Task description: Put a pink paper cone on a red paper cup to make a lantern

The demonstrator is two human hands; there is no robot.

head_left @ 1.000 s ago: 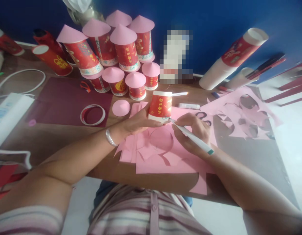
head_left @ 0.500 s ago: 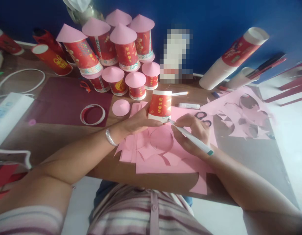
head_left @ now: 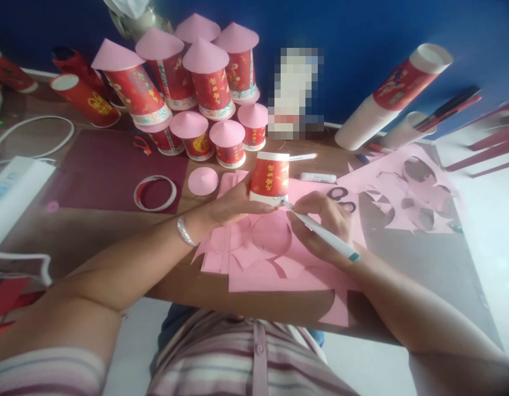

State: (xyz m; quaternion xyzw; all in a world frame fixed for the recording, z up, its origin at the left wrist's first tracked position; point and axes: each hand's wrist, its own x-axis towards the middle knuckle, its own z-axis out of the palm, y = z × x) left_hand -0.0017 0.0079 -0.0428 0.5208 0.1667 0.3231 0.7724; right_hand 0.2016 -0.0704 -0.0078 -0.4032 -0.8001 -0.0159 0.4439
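Head view: red cup partly hides the left grip

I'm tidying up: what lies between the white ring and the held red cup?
In the head view, a small pink cone, then pink sheets and the left hand.

- Angled inward with bent left arm.
- Gripping with left hand, with left thumb stretched toward the right.
- Angled inward with right arm.
- Pinching with right hand, curled as for writing, just beside the left hand.
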